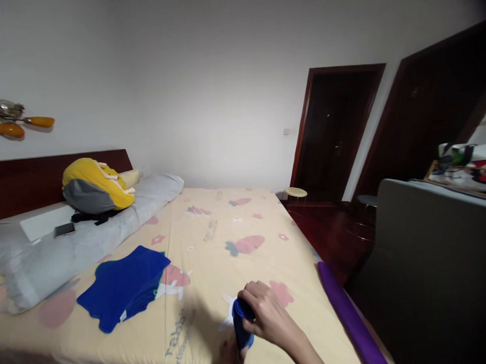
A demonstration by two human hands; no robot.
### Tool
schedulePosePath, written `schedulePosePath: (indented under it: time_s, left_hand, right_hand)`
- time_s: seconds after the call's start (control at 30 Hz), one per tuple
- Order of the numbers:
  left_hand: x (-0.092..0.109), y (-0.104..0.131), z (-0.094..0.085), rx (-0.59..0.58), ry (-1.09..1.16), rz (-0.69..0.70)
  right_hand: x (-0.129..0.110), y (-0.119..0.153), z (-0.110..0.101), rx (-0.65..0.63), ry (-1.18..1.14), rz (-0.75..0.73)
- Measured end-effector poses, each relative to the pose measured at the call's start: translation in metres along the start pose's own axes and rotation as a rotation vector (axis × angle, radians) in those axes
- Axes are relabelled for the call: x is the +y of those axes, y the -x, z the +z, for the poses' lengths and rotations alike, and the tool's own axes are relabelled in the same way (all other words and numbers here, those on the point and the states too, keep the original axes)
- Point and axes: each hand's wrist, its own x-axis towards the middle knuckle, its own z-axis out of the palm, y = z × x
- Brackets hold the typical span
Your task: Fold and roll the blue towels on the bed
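Observation:
A dark blue rolled cloth (242, 310) is held over the patterned bedsheet near the bottom centre, its spiral end showing. My right hand (265, 313) wraps round the roll from the right, fingers curled over its top. Low and in shadow, my left hand (232, 356) grips the lower end of the same cloth, partly cut off by the frame's bottom edge. To the left, a blue garment (127, 284) lies spread and slightly crumpled on the bed, with a small white tag at its lower edge.
A purple roll (349, 316) lies along the bed's right edge. Grey bedding (109, 234) at the left bears a yellow and grey backpack (95, 187), a white flat item and a phone (64, 229). A round stool (295, 192) stands beyond the bed; a grey panel (437, 265) rises at right.

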Motion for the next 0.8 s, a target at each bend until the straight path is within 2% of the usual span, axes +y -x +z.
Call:
schedulePosePath:
  time_s: [0.1,0.17,0.27,0.37,0.47,0.63,0.73,0.8]
  left_hand:
    - [-0.006,0.008,0.016,-0.056,-0.05,0.026]
    - [-0.012,0.012,0.025,-0.019,-0.048,0.065]
    - [-0.015,0.015,0.033,0.074,-0.012,0.098]
    - [-0.013,0.016,0.033,0.095,-0.013,0.099]
    - [-0.01,0.017,0.028,0.091,-0.012,0.133]
    - [-0.014,0.02,0.026,0.069,-0.049,0.181]
    - [-0.016,0.02,0.035,0.163,-0.107,0.17]
    - [-0.018,0.019,0.043,0.237,-0.141,0.167]
  right_hand:
    - [0.001,0.004,0.009,-0.076,0.003,0.027]
    - [0.003,0.006,0.007,-0.11,0.015,0.035]
    - [0.009,0.005,-0.012,-0.147,0.067,0.057]
    - [0.027,0.001,-0.045,-0.157,0.115,0.089]
    - [0.062,-0.005,-0.079,-0.136,0.177,0.118]
    - [0.138,-0.013,-0.125,-0.088,0.442,0.186]
    - [0.175,-0.009,-0.145,0.008,0.567,0.268]
    - [0.195,0.001,-0.15,0.07,0.633,0.302]
